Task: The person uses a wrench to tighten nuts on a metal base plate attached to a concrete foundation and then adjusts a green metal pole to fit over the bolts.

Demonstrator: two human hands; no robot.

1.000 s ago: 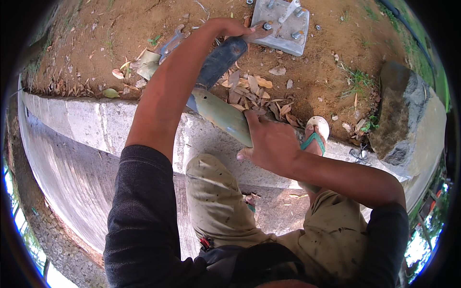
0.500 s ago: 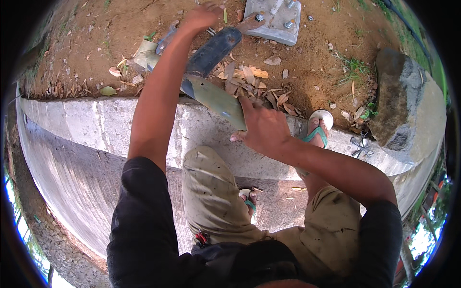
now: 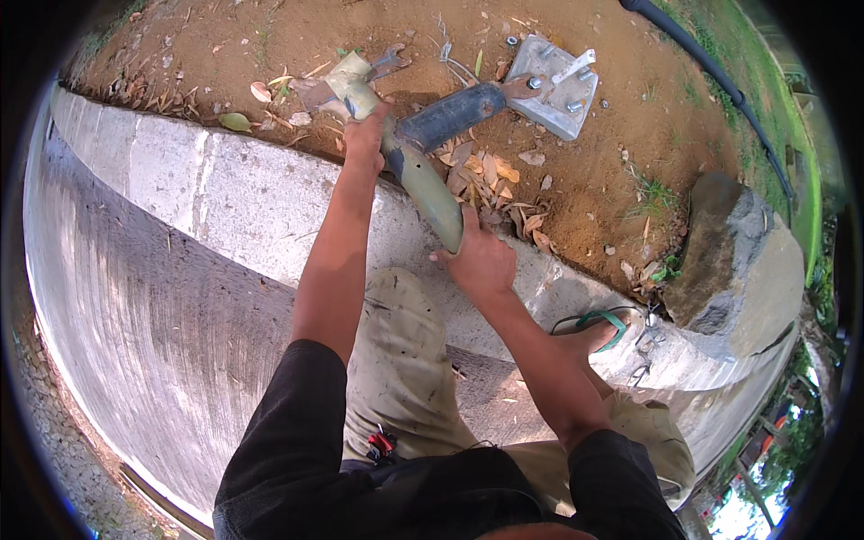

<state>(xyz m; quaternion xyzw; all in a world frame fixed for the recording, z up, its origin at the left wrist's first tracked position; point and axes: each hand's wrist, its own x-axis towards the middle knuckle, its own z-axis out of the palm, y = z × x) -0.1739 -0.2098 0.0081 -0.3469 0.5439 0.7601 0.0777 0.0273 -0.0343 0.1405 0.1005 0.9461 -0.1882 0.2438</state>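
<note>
A T-shaped pipe lies over the dirt and the curb edge, made of a worn green pipe with a black branch pipe joined to its side. My left hand is closed round the green pipe near its far end, beside the joint. My right hand grips the near end, its thumb at the pipe's mouth. The black pipe's far end reaches a rusty tab beside a grey block with bolts. Just beyond the green pipe's far end lies a forked grey metal tool, partly hidden. A thin wire rests nearby.
Dry leaves lie against the pale concrete curb. A large rock sits on the right, near my sandalled foot. At the upper right a black hose crosses the ground.
My left hand has come back from beyond the pipe and now holds its far end. My right hand keeps its grip at the near end. The view has shifted.
</note>
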